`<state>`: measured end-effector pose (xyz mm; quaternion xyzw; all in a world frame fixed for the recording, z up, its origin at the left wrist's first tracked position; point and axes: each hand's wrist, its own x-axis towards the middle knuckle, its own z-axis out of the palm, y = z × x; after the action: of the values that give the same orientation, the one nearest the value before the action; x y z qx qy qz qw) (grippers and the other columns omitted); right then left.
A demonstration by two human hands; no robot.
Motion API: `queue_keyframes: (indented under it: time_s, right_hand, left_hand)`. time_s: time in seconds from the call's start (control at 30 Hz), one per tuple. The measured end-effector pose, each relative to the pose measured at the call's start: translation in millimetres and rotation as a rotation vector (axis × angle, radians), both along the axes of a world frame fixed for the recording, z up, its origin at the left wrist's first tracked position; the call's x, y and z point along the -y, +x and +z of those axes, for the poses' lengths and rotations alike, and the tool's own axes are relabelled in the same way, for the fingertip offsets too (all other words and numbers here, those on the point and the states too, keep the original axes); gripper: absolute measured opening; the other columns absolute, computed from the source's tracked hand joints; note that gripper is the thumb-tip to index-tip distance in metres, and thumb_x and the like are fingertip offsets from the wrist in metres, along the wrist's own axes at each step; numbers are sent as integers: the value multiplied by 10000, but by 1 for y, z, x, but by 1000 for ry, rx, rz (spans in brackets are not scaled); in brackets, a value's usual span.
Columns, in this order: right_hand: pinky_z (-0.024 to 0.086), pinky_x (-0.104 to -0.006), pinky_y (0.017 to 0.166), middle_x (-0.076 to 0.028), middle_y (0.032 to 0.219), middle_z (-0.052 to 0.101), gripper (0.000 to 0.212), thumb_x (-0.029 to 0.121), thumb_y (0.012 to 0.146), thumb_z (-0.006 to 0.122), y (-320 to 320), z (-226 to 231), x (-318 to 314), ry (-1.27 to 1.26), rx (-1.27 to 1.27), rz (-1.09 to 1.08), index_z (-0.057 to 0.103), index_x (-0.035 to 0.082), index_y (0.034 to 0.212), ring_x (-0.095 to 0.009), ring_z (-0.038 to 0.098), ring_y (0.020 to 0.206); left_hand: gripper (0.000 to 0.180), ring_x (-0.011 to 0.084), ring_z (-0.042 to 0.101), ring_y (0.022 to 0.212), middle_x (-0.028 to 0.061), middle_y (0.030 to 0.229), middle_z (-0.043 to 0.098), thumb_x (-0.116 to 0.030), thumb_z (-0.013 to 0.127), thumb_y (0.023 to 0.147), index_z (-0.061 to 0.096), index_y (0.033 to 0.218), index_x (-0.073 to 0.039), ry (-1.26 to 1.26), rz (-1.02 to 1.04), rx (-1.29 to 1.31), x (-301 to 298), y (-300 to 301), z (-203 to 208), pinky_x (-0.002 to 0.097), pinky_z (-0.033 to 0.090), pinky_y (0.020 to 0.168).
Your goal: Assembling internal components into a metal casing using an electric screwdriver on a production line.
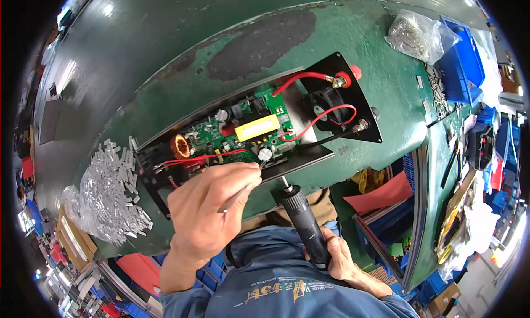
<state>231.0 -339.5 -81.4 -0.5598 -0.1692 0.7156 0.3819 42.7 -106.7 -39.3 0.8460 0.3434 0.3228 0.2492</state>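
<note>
An open electronic device with a green circuit board [207,136] lies across the green workbench. The board carries a yellow-wrapped transformer [257,127], a copper coil [180,146] and several capacitors. On its right stands a black end panel [370,108] with a fan [324,105] and red and black cables. Over the device's near edge, my left hand [207,207] is closed in a pinch on a thin grey metal piece [236,199]; its far end is hidden by the fingers. My right hand [338,254] grips a black electric screwdriver [305,221], its bit pointing up just below the device's near edge.
A heap of small silver metal pieces [113,191] lies on the bench at left, partly on clear plastic. At far right are a clear bag of small parts [411,36], a blue bin [461,69] and loose metal pieces. Below the bench edge is a shelf with red sheeting [381,194].
</note>
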Motion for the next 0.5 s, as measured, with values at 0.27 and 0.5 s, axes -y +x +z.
queue_keyframes:
  time_s: [0.27, 0.5]
  right_hand:
    - [467, -270, 681, -66, 808, 636, 708, 470, 837, 729, 3, 2, -4, -69, 9, 6, 563, -67, 1269, -141, 613, 710]
    - [469, -271, 665, -85, 816, 655, 676, 463, 850, 722, 1, 6, -8, -40, 89, 46, 571, -88, 1212, -141, 616, 699]
  left_hand:
    - [264, 220, 725, 727, 93, 930, 754, 22, 788, 796, 670, 1020, -54, 31, 0, -8, 1, 2, 3, 299, 564, 608]
    - [279, 209, 679, 754, 27, 887, 685, -191, 817, 814, 636, 996, -80, 106, -9, 7, 0, 15, 4, 316, 562, 662]
